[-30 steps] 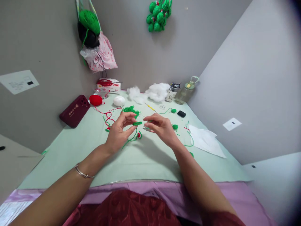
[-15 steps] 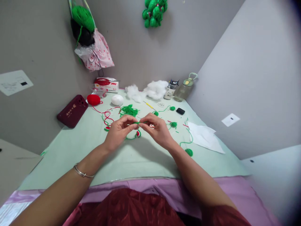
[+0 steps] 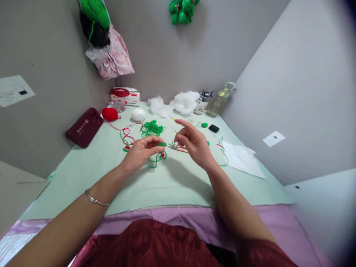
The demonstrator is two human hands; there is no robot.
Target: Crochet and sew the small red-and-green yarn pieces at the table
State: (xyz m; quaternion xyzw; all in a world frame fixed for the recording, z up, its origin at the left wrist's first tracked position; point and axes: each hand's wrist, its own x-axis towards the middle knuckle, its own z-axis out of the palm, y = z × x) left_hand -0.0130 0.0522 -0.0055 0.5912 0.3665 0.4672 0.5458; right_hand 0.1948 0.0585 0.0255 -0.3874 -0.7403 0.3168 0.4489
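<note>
Through the head camera I have my left hand (image 3: 139, 152) just nearer than the loose green yarn tangle (image 3: 152, 128), its fingers closed on a small green crocheted piece (image 3: 161, 144). That piece is held above the table (image 3: 133, 194), nearer and slightly to the right of the tangle.

My right hand (image 3: 196, 146) is raised to the right of the tangle, index finger stretched out and the others curled; I cannot tell whether the thumb and curled fingers pinch anything. Partly behind it, nearer and to the right of the tangle, I see thread snips (image 3: 178, 148).

A small red, white and green crocheted piece (image 3: 164, 155) is nearer than the tangle, just below my left fingertips, with green yarn strands beside it. Another tricolour piece (image 3: 126, 148) lies nearer and left of the tangle.

Farther left of the tangle I see a red yarn ball (image 3: 109, 114), and a white yarn ball (image 3: 138, 115) just beyond it to the left. White stuffing (image 3: 185, 103) sits behind the tangle.
</note>
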